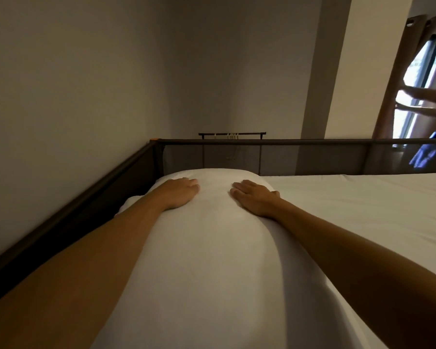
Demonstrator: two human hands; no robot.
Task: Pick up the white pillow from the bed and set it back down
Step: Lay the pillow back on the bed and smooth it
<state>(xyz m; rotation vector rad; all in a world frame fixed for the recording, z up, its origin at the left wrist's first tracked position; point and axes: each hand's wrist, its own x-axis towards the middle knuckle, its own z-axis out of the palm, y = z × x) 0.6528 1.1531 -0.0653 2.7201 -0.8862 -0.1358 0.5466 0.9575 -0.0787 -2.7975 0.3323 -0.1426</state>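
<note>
Both bare hands lie flat, palms down, on the far part of the long white fabric-covered pillow — the left hand on its left shoulder, the right hand on its right shoulder, a strip of white cover bare between them. The fingers of each hand are stretched out and close together, pointing inward and away from the camera; neither hand curls around or grips anything, they only press on the pillow's top. Bare forearms run back from the pillow's far part toward the lower corners of the view, one along each flank of the pillow.

The pillow lies lengthwise on the bed, its rounded far end just short of the dark metal bed frame rail with mesh panel. Right of the pillow spreads the flat white bed sheet, smooth apart from a few faint creases. Left of the pillow, the frame's side rail runs along a plain grey wall.

Beyond the pillow's far end, behind the rail, stands a thin black metal rack with pale hangers on its bar. Up and right of the pillow — well apart from it — a brown curtain hangs beside a bright window, where another person's arms reach across the glass.
</note>
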